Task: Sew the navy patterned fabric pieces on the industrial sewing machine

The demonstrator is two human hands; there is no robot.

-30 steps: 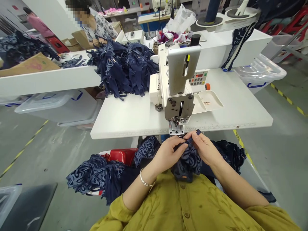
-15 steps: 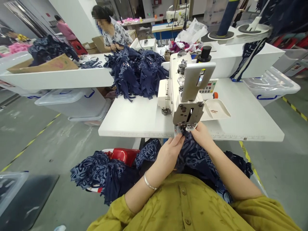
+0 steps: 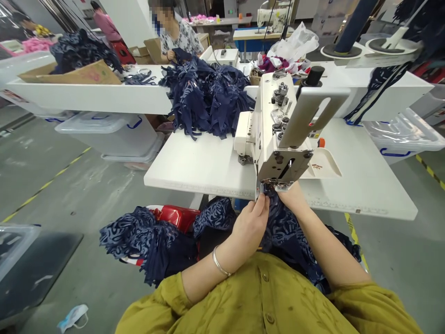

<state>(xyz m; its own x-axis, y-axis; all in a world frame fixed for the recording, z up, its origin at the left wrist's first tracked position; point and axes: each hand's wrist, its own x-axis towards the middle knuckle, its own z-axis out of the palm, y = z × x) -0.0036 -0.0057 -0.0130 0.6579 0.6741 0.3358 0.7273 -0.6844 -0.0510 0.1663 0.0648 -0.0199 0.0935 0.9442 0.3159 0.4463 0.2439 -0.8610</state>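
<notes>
A navy patterned garment hangs over my lap, its upper edge under the needle area of the white sewing machine. My left hand pinches the fabric at the front of the presser foot, thumb and fingers together. My right hand is on the right side of the sewing head, holding the same garment; its fingertips are hidden behind the machine. A silver bracelet circles my left wrist.
On the white table lies a heap of navy garments. A cream tray holds small brown pieces. More patterned fabric drapes over a red stool at left. A person sits across the table. A face mask lies on the floor.
Both hands have gone from holding the garment below the table edge up to the presser foot, bringing the fabric with them. Over the last half second they stay there while the view shifts.
</notes>
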